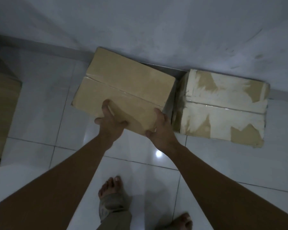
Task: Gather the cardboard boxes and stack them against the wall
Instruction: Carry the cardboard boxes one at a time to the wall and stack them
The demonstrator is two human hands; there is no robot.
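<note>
Box [123, 82]: plain brown cardboard with a clear tape seam across its top, at 12 o'clock from the person. It sits skewed to the wall, and its far corner covers the foot of the wall.
Contact with floor: cannot tell; a dark shadow lies under the box's right side.
Left hand [111, 121]: grasps the box's near edge, with one finger stretched over the top face and the others spread along the edge.
Right hand [161, 130]: grasps the box's near right corner, thumb on the near face and fingers wrapped round the right side.
Taped box [223, 107]: at 1 o'clock on the floor, just beside the held box at its 3 o'clock, with its far side close to the wall. Its top is patched with pale torn paper and a tape seam.
Left box [2, 113]: brown, at 9 o'clock, cut off by the picture edge, well apart from the other two.
Wall [156, 30]: pale and scuffed, across the top from 10 to 2 o'clock.
Floor [40, 105]: glossy white tiles with thin dark joints.
Feet: a bare left foot [112, 190] at 6 o'clock under a trouser cuff [113, 218], and a bare right foot [181, 221] at 5 o'clock.
</note>
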